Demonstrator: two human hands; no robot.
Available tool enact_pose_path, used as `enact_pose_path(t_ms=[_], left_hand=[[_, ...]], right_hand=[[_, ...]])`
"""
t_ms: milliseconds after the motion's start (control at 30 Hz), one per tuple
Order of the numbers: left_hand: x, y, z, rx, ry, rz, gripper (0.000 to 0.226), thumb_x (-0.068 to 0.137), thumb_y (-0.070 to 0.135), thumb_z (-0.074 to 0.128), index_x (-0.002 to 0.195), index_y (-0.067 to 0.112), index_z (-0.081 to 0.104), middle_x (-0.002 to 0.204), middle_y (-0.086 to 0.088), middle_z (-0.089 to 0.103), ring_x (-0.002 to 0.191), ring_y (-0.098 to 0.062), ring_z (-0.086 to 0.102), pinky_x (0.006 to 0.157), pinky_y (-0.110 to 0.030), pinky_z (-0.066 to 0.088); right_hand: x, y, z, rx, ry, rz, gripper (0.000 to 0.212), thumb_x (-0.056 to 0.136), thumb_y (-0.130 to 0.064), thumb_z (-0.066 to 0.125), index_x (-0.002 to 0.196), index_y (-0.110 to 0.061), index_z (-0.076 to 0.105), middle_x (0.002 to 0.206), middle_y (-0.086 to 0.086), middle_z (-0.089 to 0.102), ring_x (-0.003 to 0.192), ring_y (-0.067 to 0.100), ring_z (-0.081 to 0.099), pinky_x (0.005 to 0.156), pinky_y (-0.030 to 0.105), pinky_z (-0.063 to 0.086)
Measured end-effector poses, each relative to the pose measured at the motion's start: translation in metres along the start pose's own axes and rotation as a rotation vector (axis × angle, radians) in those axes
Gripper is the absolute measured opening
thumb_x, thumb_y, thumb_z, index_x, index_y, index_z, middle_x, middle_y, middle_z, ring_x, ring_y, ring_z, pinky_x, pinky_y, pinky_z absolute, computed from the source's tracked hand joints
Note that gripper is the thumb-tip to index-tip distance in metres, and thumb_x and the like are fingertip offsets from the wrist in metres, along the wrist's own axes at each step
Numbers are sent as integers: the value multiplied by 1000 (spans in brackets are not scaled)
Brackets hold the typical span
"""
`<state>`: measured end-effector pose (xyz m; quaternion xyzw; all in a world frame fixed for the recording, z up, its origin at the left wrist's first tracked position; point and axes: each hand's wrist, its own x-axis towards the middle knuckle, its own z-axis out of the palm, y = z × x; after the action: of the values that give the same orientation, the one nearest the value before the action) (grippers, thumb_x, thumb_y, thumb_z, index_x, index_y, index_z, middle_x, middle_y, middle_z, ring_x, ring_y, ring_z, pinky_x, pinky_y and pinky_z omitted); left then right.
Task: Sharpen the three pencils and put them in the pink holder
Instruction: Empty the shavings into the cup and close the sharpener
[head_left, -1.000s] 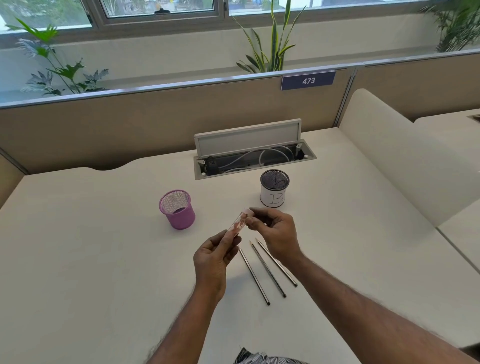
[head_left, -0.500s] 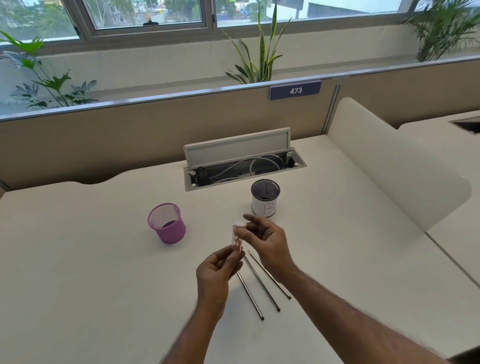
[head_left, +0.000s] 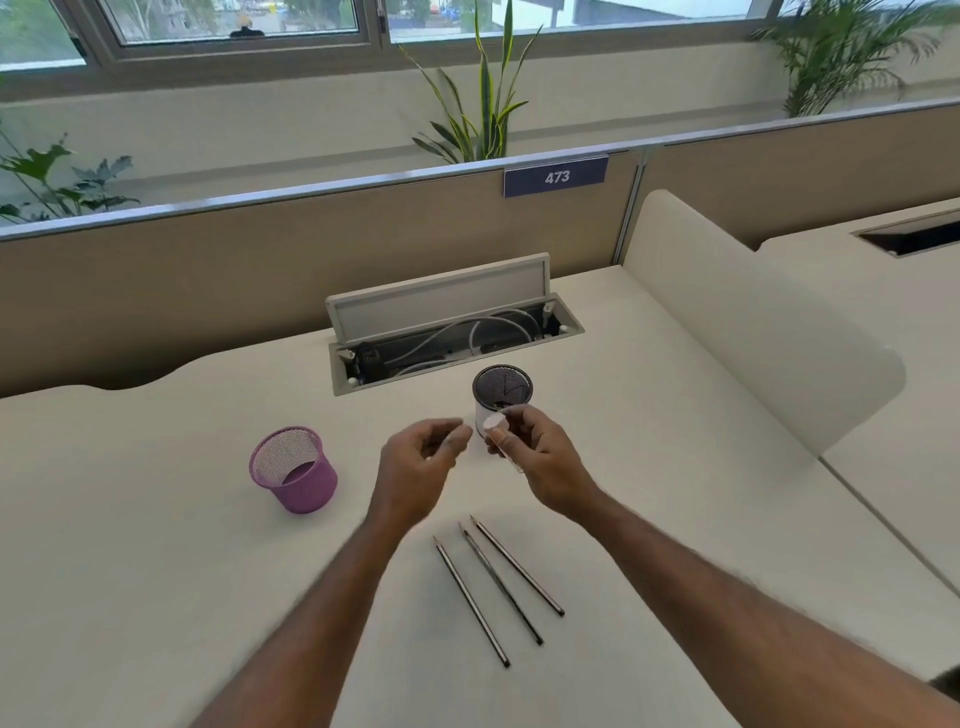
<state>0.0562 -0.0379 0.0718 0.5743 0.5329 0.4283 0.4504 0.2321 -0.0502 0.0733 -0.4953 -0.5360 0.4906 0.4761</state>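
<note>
Pink mesh, that's the holder (head_left: 293, 469), standing empty on the desk (head_left: 156, 571) well to the left of both hands. Head view: the right hand (head_left: 540, 457) pinches a small clear sharpener (head_left: 496, 434) between thumb and fingertips, raised just in front of a white-and-black cup (head_left: 502, 387). The left hand (head_left: 421, 467) hovers close beside it, fingers loosely curled; whether it grips anything, I cannot tell, it's blurred. Three dark pencils (head_left: 498, 582) lie side by side on the desk, just below the hands, untouched.

Three dark pencils (head_left: 498, 587) flat — pink holder (head_left: 292, 469) upright
</note>
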Motion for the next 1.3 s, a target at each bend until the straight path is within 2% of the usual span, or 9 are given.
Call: enact_pose_path(t_ms=[133, 267, 433, 633, 767, 867, 967, 1100, 1300], left_hand=[[39, 22, 12, 168, -127, 41, 25, 93, 35, 63, 111, 21, 72, 99, 3, 74, 92, -10, 70, 84, -40, 59], [67, 30, 26, 180, -219, 0, 25, 91, 37, 65, 110, 23, 73, 95, 6, 76, 88, -7, 72, 83, -40, 60], [95, 39, 37, 201, -186, 15, 20, 88, 30, 71, 103, 19, 77, 86, 3, 76, 79, -10, 73, 78, -36, 62], [124, 40, 45, 223, -189, -86, 19, 87, 27, 71, 100, 15, 76, 85, -2, 76, 79, -13, 74, 77, -36, 62], [133, 32, 45, 145, -218, -163, 22, 87, 25, 71, 105, 13, 75, 91, -4, 76, 85, -16, 74, 80, -38, 61], [137, 27, 45, 138, -207, -194, 29, 88, 24, 70, 113, 11, 71, 100, -7, 73, 89, -18, 73, 78, -37, 62], [139, 27, 45, 127, -176, -213, 25, 89, 23, 69, 112, 14, 70, 97, -8, 73, 84, -17, 74, 72, -32, 62], [140, 24, 45, 149, -148, -222, 18, 91, 22, 67, 106, 15, 73, 92, -6, 74, 80, -14, 73, 77, -35, 62], [140, 23, 49, 196, -141, -224, 21, 90, 22, 69, 108, 13, 73, 90, -3, 73, 82, -13, 72, 82, -37, 60]], right_hand=[[20, 0, -12, -299, 2, -80, 17, 95, -25, 58, 107, -13, 58, 90, 9, 68, 81, 26, 63, 75, 44, 53], [42, -4, -24, -424, 25, -184, 18, 95, -22, 56, 111, -16, 62, 93, 2, 70, 82, 16, 66, 74, 41, 56], [72, -7, -39, -586, -11, -259, 23, 92, -19, 54, 110, -17, 67, 94, 2, 71, 83, 16, 64, 72, 41, 55], [97, -4, -47, -707, 10, -233, 16, 90, -28, 54, 98, -27, 67, 80, -5, 71, 73, 16, 64, 61, 42, 54], [106, -2, -50, -725, -43, -163, 23, 90, -37, 53, 104, -25, 67, 86, -1, 72, 78, 18, 65, 66, 44, 56], [111, -4, -53, -733, -88, -116, 30, 90, -33, 61, 117, -20, 61, 98, 4, 72, 87, 19, 67, 75, 41, 58], [115, -8, -57, -817, -116, -109, 39, 89, -30, 64, 125, -18, 52, 98, 7, 69, 86, 21, 66, 72, 36, 59], [120, -9, -65, -971, -116, -98, 37, 87, -30, 66, 119, -18, 53, 99, 6, 69, 83, 22, 64, 70, 39, 58], [124, -8, -69, -1107, -106, -155, 29, 84, -31, 68, 109, -20, 63, 101, 2, 70, 85, 19, 62, 70, 40, 57]])
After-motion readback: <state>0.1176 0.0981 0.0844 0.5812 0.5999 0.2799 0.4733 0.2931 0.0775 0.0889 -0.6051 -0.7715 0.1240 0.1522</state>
